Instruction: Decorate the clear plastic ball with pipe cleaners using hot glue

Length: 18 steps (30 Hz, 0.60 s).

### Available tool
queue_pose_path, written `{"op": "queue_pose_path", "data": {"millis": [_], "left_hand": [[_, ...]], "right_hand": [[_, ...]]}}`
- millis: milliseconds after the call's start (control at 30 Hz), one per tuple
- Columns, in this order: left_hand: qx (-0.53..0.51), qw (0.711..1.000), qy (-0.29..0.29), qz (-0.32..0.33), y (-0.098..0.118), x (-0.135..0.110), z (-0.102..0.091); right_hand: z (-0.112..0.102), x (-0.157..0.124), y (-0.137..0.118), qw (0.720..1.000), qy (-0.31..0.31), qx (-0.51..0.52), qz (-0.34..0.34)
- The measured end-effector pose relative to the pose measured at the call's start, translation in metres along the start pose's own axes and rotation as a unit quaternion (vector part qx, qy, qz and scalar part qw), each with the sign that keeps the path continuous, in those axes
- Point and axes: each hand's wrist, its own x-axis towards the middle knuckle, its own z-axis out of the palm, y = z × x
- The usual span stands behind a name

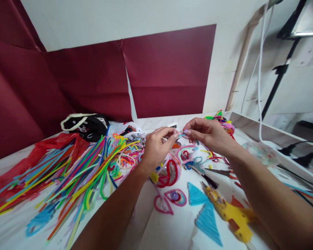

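My left hand (158, 146) and my right hand (207, 133) are raised together above the white table (169, 231), fingertips almost touching. Both pinch a short light-blue pipe cleaner piece (181, 135) between thumb and fingers. Below the hands lie bent pipe cleaner shapes: a red and clear round piece (169, 172), pink loops (176, 197) and two blue triangles (205, 213). A yellow glue gun (231, 215) lies near my right forearm.
A big spread of coloured pipe cleaners (75, 170) covers the left of the table over a red plastic bag (50, 144). A black pouch (87, 125) sits at the back. Scissors (220, 172), more pipe cleaners (223, 121), a white cable (259, 86) and dark red wall panels (169, 69) surround.
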Motion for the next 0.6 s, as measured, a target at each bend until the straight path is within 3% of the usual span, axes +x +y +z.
{"op": "queue_pose_path", "data": {"millis": [233,400,600], "left_hand": [[0.012,0.999,0.027,-0.039,-0.0038,-0.0003,-0.0023],[0.014,0.999,0.015,-0.043,-0.0044,0.0001,-0.0024],[-0.010,0.998,0.028,-0.049,0.0000,-0.0011,0.0021]], "right_hand": [[-0.0022,0.0000,0.0000,1.000,-0.001,-0.014,0.008],[-0.0031,-0.0004,-0.0028,0.999,-0.005,-0.002,0.035],[-0.0049,-0.0025,-0.0058,0.995,-0.053,0.037,0.079]]}}
